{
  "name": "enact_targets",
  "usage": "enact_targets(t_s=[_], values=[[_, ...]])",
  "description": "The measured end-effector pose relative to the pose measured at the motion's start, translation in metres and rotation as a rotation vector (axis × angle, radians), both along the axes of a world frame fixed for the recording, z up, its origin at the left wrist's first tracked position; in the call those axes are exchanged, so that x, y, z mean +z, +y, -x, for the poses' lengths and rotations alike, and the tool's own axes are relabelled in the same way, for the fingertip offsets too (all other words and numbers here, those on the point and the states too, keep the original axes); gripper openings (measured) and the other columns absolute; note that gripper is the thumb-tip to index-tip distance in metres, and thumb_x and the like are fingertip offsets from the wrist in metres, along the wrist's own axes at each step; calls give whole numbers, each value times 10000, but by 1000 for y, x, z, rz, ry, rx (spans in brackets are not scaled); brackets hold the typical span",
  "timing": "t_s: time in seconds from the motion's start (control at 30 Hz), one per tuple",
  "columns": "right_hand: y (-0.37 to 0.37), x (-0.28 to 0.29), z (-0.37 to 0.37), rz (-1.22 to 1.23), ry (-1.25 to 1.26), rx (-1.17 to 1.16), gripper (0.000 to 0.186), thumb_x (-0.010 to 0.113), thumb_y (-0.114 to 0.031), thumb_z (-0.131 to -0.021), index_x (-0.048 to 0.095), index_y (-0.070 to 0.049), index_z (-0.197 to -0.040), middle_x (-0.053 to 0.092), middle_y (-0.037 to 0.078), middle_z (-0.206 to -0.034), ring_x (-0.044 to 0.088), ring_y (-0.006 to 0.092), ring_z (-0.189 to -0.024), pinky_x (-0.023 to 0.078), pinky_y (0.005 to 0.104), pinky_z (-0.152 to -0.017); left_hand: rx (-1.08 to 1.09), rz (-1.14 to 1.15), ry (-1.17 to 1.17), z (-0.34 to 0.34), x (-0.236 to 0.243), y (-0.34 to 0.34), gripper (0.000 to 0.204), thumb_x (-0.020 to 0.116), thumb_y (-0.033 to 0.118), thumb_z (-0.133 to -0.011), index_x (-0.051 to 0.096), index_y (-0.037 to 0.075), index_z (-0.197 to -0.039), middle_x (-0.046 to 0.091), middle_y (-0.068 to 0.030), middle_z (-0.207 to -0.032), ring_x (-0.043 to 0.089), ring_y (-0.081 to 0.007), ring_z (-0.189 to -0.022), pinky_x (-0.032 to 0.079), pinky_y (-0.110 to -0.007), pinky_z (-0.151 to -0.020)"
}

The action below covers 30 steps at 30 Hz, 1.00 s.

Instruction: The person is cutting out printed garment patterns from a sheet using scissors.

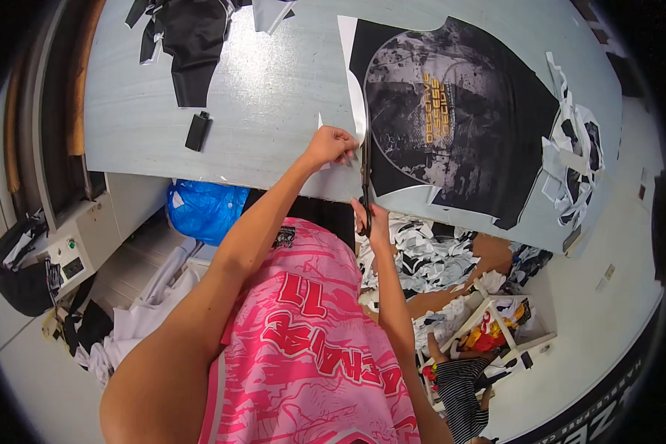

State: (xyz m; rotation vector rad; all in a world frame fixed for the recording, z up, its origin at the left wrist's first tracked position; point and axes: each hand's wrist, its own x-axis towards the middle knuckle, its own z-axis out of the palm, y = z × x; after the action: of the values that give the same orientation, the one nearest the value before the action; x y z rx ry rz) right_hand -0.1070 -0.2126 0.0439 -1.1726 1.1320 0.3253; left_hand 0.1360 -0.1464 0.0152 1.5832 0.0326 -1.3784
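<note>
A black shirt-shaped fabric panel with a grey printed circle lies flat on the pale table. My right hand grips dark scissors at the table's front edge. Their long blades point away from me along the panel's left side, beside a white margin strip. My left hand is closed just left of the blades, fingers pinched at the lower end of that strip. Whether the blades are parted is too fine to make out.
White and black offcuts are heaped at the table's right. A small black object and black fabric pieces lie left. Below are a blue bag, piled scraps, a crate and another person in a striped shirt.
</note>
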Motion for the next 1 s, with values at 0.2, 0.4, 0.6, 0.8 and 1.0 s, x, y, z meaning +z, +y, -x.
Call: enact_targets(t_s=[0.2,0.4,0.6,0.8,1.0], values=[[-13,15,0,50,42,103,442,788,-432,-934,599,-89,-730,514,-29,-545,487,71,-452,359,243,-449,34,-6,-23,2,-8,3,183,743,179,-962,754,-4,-970,704,-54,-721,607,-115,-549,496,-274,-527],[-26,13,8,-35,25,79,468,831,-445,-894,606,-83,-702,539,-21,-572,507,80,-478,385,252,-468,-100,-125,-926,12,4,3,249,756,226,-897,752,104,-1114,707,-143,-1083,676,-262,-959,543,-408,-801],[-38,1,-4,-67,-22,103,448,819,-443,-903,607,-85,-736,550,-11,-583,520,90,-495,413,261,-491,-333,-125,-1439,0,12,9,511,751,266,-890,655,270,-1392,411,-183,-1599,401,-409,-1445,348,-576,-1152],[-52,3,-28,-12,58,177,419,782,-403,-948,595,-109,-716,535,-29,-553,501,69,-464,353,243,-457,-351,-101,-1437,-1,4,13,509,732,281,-918,640,301,-1419,394,-179,-1619,372,-421,-1475,309,-586,-1195],[-73,11,-31,33,49,260,429,795,-414,-936,599,-106,-711,525,-33,-545,488,67,-459,349,248,-460,-356,-99,-1414,-1,3,16,492,716,282,-933,634,295,-1418,366,-164,-1646,339,-402,-1508,288,-583,-1209]])
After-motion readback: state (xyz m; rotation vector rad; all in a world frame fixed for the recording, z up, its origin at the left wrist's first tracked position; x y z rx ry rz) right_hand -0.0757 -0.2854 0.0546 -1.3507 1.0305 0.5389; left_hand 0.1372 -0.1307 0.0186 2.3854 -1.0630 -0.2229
